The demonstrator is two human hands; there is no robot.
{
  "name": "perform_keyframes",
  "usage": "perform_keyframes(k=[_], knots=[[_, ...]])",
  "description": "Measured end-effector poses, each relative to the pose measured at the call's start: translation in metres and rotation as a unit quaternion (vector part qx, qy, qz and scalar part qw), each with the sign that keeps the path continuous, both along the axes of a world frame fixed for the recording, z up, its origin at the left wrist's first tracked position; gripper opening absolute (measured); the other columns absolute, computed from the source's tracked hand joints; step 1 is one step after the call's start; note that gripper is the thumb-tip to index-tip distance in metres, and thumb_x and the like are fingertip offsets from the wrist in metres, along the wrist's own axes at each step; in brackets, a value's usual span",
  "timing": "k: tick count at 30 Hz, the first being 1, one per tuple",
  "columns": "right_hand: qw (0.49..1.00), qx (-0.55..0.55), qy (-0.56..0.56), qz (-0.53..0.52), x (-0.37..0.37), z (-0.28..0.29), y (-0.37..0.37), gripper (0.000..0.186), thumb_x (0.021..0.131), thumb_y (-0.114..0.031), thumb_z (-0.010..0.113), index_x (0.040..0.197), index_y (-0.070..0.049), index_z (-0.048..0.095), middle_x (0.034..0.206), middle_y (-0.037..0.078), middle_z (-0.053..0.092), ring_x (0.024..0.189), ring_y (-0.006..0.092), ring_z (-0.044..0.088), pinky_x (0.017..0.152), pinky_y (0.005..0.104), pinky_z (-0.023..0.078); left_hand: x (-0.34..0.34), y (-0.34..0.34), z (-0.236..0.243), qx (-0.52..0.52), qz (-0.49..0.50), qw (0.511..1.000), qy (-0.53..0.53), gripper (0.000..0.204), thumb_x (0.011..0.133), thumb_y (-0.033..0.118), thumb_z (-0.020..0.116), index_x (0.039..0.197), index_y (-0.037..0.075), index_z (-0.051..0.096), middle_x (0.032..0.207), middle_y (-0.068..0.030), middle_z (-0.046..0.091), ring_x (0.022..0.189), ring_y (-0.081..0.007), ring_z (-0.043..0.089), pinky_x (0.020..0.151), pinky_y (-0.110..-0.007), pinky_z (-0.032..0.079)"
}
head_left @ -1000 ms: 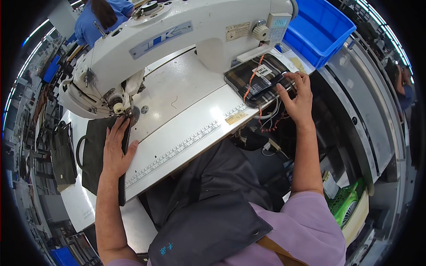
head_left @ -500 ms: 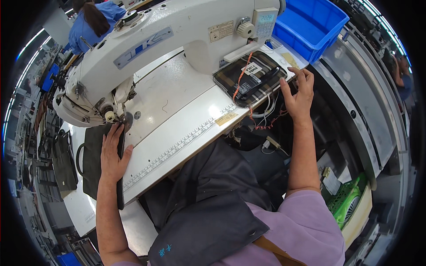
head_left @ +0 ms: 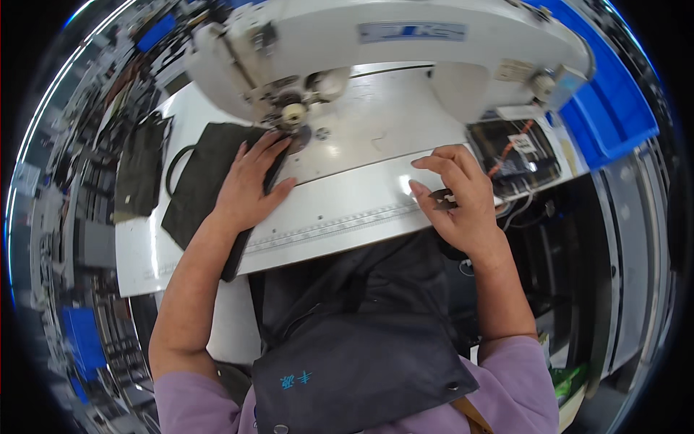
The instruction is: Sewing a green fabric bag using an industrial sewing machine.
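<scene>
A dark green fabric piece (head_left: pixel 208 170) with a strap loop lies on the white sewing table, its far edge by the needle area of the sewing machine (head_left: pixel 293 112). My left hand (head_left: pixel 249 188) rests flat on it, fingers stretched toward the presser foot and thumb out to the side. Over the table's front part hovers my right hand (head_left: pixel 463 199), fingers curled, with a small dark snips-like tool (head_left: pixel 442 198) lodged between thumb and palm. Most of that tool is hidden by the hand, and blur hides its exact shape.
At the right end of the table lies a dark striped flat case (head_left: pixel 535 170) with an orange cord across it. Behind it stands a blue bin (head_left: pixel 614 119). Another dark fabric piece (head_left: pixel 142 166) sits at the left edge. A printed ruler (head_left: pixel 340 230) runs along the front.
My right hand has come from the table's right edge in over the front of the table, now with a dark tool in it. My left hand stays on the fabric. The view has turned.
</scene>
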State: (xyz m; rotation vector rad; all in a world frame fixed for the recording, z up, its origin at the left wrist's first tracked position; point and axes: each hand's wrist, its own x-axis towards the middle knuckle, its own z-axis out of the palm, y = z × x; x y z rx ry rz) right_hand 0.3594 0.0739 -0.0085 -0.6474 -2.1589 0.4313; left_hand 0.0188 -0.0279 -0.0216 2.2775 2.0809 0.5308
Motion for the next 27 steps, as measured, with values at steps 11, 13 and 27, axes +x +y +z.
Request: perform_keyframes(k=[11,13,27], knots=[[0.96,0.035,-0.221,0.168,-0.132,0.009,0.049,0.026,0.085,-0.023,0.075,0.108,-0.009,0.072,0.094,0.01,0.068,0.088,0.0325,0.07,0.077,0.0438,0.056,-0.037,0.007,0.012,-0.075,-0.059,0.995,0.007,0.07,0.092,0.048,0.064,0.152,0.015,0.05,0.161,-0.0142,0.042,0.153,-0.0331,0.032,0.125,-0.063,0.013],[0.958,0.045,-0.247,0.137,-0.144,0.001,0.056,0.025,0.085,-0.021,0.075,0.108,-0.011,0.072,0.097,0.009,0.067,0.089,0.0315,0.07,0.077,0.0438,0.056,-0.039,0.008,0.011,-0.075,-0.074,0.994,0.008,0.07,0.091,0.049,0.065,0.151,0.015,0.051,0.161,-0.014,0.043,0.153,-0.0333,0.032,0.125,-0.063,0.013],[0.947,0.102,-0.264,0.154,-0.153,-0.018,0.05,0.046,0.081,-0.021,0.078,0.126,-0.018,0.069,0.099,0.008,0.066,0.086,0.0283,0.07,0.071,0.042,0.056,-0.005,-0.008,-0.002,-0.018,-0.017,0.999,-0.041,0.055,0.098,0.029,0.065,0.146,0.006,0.054,0.156,-0.012,0.049,0.15,-0.0308,0.039,0.123,-0.062,0.023]])
